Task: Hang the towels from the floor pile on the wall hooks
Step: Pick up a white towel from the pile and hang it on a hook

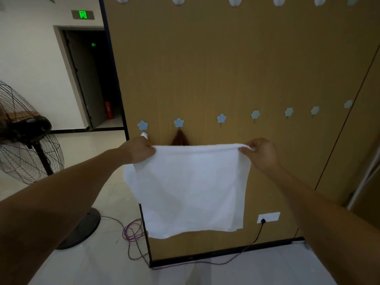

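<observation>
Head view, task partly done. I read a white towel (189,186) spread flat in front of the wall panel (226,68) and held up by its top edge. The left hand (140,150) grips the left corner with curled fingers, and the right hand (262,154) pinches the right corner between thumb and fingertips. In the lower row, the second hook (178,122) carries a brown towel (180,139), bunched and hanging just behind the white towel's top edge. Below the first hook (142,125) a small white tip (144,135) shows above the left hand. I judge it to be another hung towel, though most of it is hidden. The third hook (221,118) and those to its right are bare, as is the upper row of hooks (178,0). The towel in hand is not yet on any hook; the third hook looks the likely place. The floor pile is out of view, so I cannot tell how many towels remain.
</observation>
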A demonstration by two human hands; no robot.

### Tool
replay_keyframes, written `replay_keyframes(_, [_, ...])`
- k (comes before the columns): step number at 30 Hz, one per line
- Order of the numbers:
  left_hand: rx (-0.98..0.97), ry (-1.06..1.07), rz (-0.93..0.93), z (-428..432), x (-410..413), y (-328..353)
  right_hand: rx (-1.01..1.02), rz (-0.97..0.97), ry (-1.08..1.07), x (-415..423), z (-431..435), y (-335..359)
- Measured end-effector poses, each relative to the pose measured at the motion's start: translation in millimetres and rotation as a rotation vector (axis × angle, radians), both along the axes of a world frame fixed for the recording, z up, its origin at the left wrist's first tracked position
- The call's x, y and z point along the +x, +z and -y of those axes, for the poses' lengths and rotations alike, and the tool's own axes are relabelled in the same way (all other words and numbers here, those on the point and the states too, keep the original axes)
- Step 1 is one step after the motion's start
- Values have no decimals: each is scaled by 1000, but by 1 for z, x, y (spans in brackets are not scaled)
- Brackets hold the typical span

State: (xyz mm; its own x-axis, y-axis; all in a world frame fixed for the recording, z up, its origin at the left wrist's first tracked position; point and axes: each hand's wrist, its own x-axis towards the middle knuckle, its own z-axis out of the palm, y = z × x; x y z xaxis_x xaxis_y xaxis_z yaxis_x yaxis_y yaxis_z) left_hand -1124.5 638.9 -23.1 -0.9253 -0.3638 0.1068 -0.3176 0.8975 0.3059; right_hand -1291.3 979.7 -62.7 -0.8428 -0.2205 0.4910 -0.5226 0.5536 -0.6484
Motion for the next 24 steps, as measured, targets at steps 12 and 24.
replay_keyframes(12, [-284, -67, 379, 32, 20, -32, 478, 78, 44, 13, 49, -4])
replay_keyframes(24, [576, 41, -765, 39, 33, 7, -248, 131, 187, 42, 98, 37])
